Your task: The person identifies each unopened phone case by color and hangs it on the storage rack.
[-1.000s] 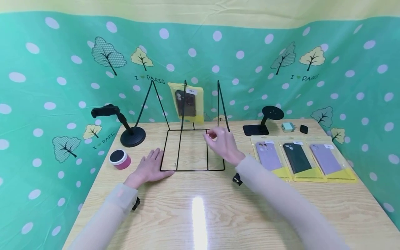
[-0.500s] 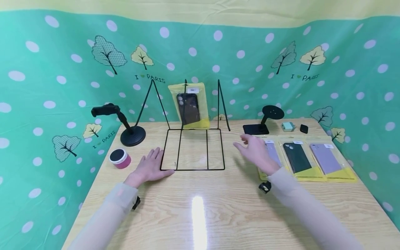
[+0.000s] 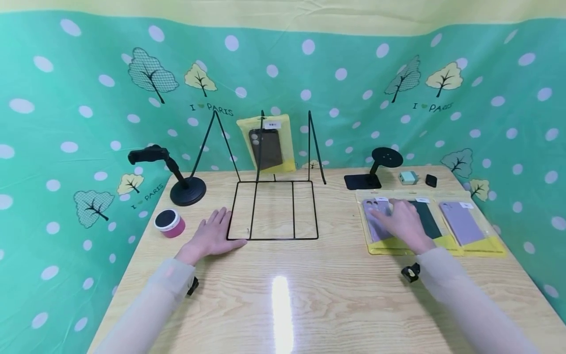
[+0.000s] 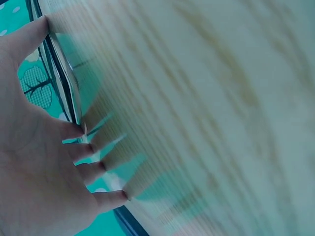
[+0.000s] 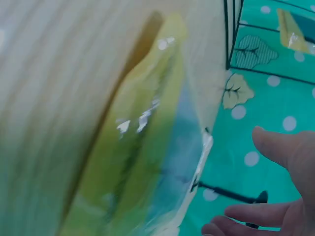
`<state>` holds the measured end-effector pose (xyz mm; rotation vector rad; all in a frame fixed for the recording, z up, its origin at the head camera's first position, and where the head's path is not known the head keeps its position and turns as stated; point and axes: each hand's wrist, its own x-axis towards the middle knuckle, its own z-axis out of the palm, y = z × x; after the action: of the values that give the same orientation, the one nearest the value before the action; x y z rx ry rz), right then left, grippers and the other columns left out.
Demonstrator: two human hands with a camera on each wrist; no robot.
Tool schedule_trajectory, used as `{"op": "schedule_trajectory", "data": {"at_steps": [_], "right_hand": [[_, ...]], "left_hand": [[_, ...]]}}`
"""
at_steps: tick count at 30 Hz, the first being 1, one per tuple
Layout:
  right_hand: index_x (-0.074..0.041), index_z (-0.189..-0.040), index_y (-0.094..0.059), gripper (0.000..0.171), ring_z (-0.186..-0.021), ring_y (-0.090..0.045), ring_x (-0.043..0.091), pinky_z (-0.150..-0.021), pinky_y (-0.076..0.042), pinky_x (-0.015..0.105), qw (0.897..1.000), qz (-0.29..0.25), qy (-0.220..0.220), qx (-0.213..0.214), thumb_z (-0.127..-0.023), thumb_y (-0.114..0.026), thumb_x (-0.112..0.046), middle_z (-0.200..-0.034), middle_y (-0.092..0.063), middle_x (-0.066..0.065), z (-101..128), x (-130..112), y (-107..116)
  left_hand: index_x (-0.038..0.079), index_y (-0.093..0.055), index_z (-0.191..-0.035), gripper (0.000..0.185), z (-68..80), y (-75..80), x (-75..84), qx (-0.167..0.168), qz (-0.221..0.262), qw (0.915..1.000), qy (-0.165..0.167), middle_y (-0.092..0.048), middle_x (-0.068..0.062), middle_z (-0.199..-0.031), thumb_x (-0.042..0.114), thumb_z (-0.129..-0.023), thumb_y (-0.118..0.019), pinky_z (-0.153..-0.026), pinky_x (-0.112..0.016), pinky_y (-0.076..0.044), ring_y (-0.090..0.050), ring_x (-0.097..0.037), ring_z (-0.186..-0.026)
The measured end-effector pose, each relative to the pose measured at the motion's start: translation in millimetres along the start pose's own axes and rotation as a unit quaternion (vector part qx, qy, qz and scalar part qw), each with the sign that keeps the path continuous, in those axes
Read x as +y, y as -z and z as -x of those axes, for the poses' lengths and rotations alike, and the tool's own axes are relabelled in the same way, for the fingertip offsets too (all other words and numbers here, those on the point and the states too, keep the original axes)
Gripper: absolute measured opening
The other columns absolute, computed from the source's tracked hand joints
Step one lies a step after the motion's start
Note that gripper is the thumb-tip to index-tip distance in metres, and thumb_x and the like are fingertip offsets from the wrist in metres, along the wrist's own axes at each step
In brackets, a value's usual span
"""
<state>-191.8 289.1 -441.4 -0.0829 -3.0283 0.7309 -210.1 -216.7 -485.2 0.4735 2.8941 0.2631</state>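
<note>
Wooden table (image 3: 309, 295) fills the head view, w/ a black wire rack (image 3: 271, 211) at centre-back and one packaged case (image 3: 267, 145) hung on it. Left hand (image 3: 212, 238) lies flat, fingers spread, thumb against the rack's front-left corner. Right hand (image 3: 400, 221) is over the lilac phone case pack (image 3: 376, 223), leftmost of three packs on the right; fingers look relaxed and extended, resting on it, not pinching yet.

Handling, my read: the pack is light, the sleeve is glossy plastic so prob slippery, floppy at the edges, stiffer where the case sits. Best hold would be a pinch on the yellow edge or top header.

Right wrist view (image 5: 147, 147) shows the pack's edge looking lifted off the wood, blurred tho, which the head cam doesn't show. Left wrist view shows fingertips (image 4: 74, 132) at the wire.
</note>
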Motion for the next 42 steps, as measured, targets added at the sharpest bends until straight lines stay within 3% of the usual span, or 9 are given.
{"op": "schedule_trajectory", "data": {"at_steps": [2, 6, 11, 15, 19, 24, 31, 42], "right_hand": [[0.021, -0.132, -0.039, 0.096, -0.118, -0.034, 0.057, -0.084, -0.035, 0.060, 1.000, 0.003, -0.015, -0.012, -0.088, -0.054, -0.063, -0.128, -0.042, 0.041, 1.7, 6.3, -0.2], [0.023, -0.131, -0.039, 0.098, -0.123, -0.027, 0.058, -0.093, -0.030, 0.064, 0.999, 0.003, -0.030, -0.026, -0.086, -0.056, -0.062, -0.134, -0.034, 0.042, 5.8, 15.6, -1.7], [0.023, -0.127, -0.043, 0.092, -0.118, -0.033, 0.057, -0.079, -0.038, 0.056, 0.999, 0.001, -0.023, -0.031, -0.086, -0.060, -0.059, -0.132, -0.034, 0.044, 11.2, 22.4, -2.4], [0.022, -0.128, -0.043, 0.093, -0.098, -0.045, 0.047, -0.062, -0.038, 0.045, 0.998, -0.002, -0.042, -0.049, -0.086, -0.059, -0.060, -0.114, -0.048, 0.041, 11.9, 24.4, -4.4], [0.021, -0.130, -0.040, 0.096, -0.084, -0.046, 0.036, -0.060, -0.039, 0.040, 0.996, 0.003, -0.063, -0.067, -0.086, -0.058, -0.061, -0.106, -0.053, 0.037, 11.4, 24.4, -6.7], [0.014, -0.109, -0.054, 0.074, -0.071, -0.047, 0.027, -0.055, -0.036, 0.034, 0.995, -0.006, -0.071, -0.077, -0.089, -0.057, -0.057, -0.080, -0.050, 0.018, 12.5, 23.4, -9.5], [0.020, -0.125, -0.044, 0.084, -0.076, -0.051, 0.029, -0.059, -0.041, 0.034, 0.993, 0.001, -0.085, -0.086, -0.091, -0.055, -0.055, -0.094, -0.055, 0.025, 13.9, 24.0, -17.3], [0.018, -0.117, -0.049, 0.066, -0.071, -0.052, 0.027, -0.055, -0.042, 0.032, 0.989, -0.005, -0.120, -0.086, -0.089, -0.066, -0.039, -0.086, -0.055, 0.020, 6.8, 20.2, -17.3]], "left_hand": [[-0.003, -0.019, -0.150, 0.110, 0.1, 0.1, 0.3, -0.002, 0.001, 1.0000, 0.003, -0.015, -0.024, -0.154, 0.075, -0.079, -0.051, -0.103, -0.065, -0.016, -0.013, -0.043, -0.139], [-0.003, -0.020, -0.150, 0.110, 1.2, 0.0, 1.1, 0.002, 0.000, 1.0000, 0.003, -0.016, -0.024, -0.154, 0.075, -0.079, -0.051, -0.103, -0.066, -0.017, -0.014, -0.043, -0.139], [-0.004, -0.020, -0.149, 0.109, 1.4, -0.6, 1.6, 0.005, -0.003, 1.0000, 0.000, -0.016, -0.025, -0.154, 0.075, -0.080, -0.051, -0.103, -0.066, -0.017, -0.015, -0.043, -0.139], [-0.004, -0.020, -0.149, 0.110, 0.7, -0.8, 1.2, 0.004, -0.003, 1.0000, 0.001, -0.016, -0.025, -0.154, 0.075, -0.079, -0.050, -0.103, -0.066, -0.017, -0.014, -0.043, -0.139], [-0.004, -0.019, -0.150, 0.110, 0.8, 0.0, 1.4, -0.001, -0.003, 1.0000, 0.003, -0.015, -0.024, -0.154, 0.076, -0.079, -0.050, -0.103, -0.066, -0.016, -0.014, -0.043, -0.139], [-0.003, -0.018, -0.150, 0.111, 1.6, 0.4, 1.2, -0.003, -0.002, 1.0000, 0.004, -0.014, -0.024, -0.154, 0.076, -0.079, -0.050, -0.104, -0.065, -0.016, -0.013, -0.042, -0.139], [-0.003, -0.019, -0.150, 0.109, 2.1, -0.7, 1.2, -0.001, 0.000, 1.0000, 0.004, -0.014, -0.024, -0.154, 0.074, -0.080, -0.051, -0.104, -0.065, -0.015, -0.013, -0.043, -0.139], [-0.003, -0.019, -0.150, 0.108, 0.5, -1.1, 1.2, 0.002, -0.006, 1.0000, 0.003, -0.015, -0.024, -0.154, 0.074, -0.080, -0.051, -0.103, -0.065, -0.017, -0.014, -0.043, -0.139]]}}
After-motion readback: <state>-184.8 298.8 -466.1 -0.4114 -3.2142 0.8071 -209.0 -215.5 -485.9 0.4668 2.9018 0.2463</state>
